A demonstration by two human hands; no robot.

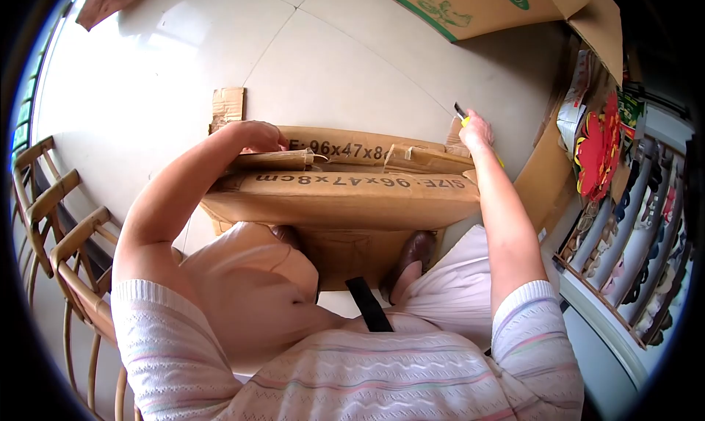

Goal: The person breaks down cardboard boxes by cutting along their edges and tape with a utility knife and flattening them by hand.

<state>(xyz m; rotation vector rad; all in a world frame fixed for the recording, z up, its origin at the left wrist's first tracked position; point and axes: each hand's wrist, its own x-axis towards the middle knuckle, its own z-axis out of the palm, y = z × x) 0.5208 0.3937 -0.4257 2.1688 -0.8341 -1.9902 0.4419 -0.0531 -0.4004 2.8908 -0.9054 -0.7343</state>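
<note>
A brown cardboard box (338, 195) with printed size text stands between my knees, its flaps folded in at the top. At its left end my left hand (262, 137) rests on the flaps, fingers curled over the cardboard edge. Just beyond the box's right end, my right hand (477, 131) is closed round a yellow utility knife (460, 114), whose dark blade points up and away to the left. Small cardboard flaps stick up at the back left (228, 106) and beside the right hand.
A large cardboard box (485, 9) with green print lies at the upper right. Wooden chairs (84, 274) stand at the left. On the right are a red decoration (597, 149) and a rack of shoes (631, 237). Pale floor tiles (330, 61) lie beyond the box.
</note>
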